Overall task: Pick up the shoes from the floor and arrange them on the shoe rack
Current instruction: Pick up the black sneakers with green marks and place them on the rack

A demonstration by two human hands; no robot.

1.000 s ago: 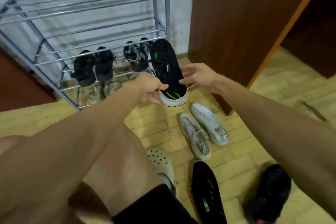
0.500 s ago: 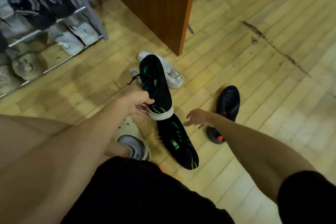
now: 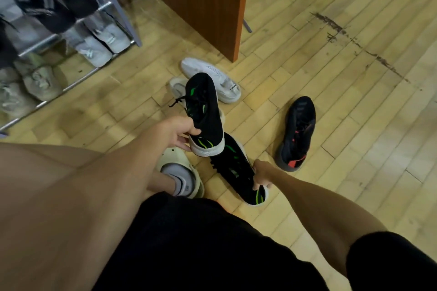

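My left hand (image 3: 180, 133) grips the heel of a black shoe with green stripes and a white sole (image 3: 205, 113), held above the floor. Its matching black-and-green shoe (image 3: 236, 171) lies on the floor just below. My right hand (image 3: 261, 173) is closed on that shoe's side near the opening. A pair of white shoes (image 3: 212, 78) lies farther out, partly hidden by the held shoe. A black shoe with red marks (image 3: 298, 132) lies to the right. The metal shoe rack (image 3: 113, 4) stands at the upper left with several dark and pale shoes on it.
A brown wooden cabinet panel (image 3: 201, 2) stands behind the white shoes. My foot in a cream clog and grey sock (image 3: 182, 177) is planted beside the floor shoe. The floor is pale wood planks with a dark scuff line (image 3: 354, 42) at right.
The view swung from the rack down to the floor. My left hand kept the black-and-green shoe. My right hand let go of it, reached down and closed on the matching shoe.
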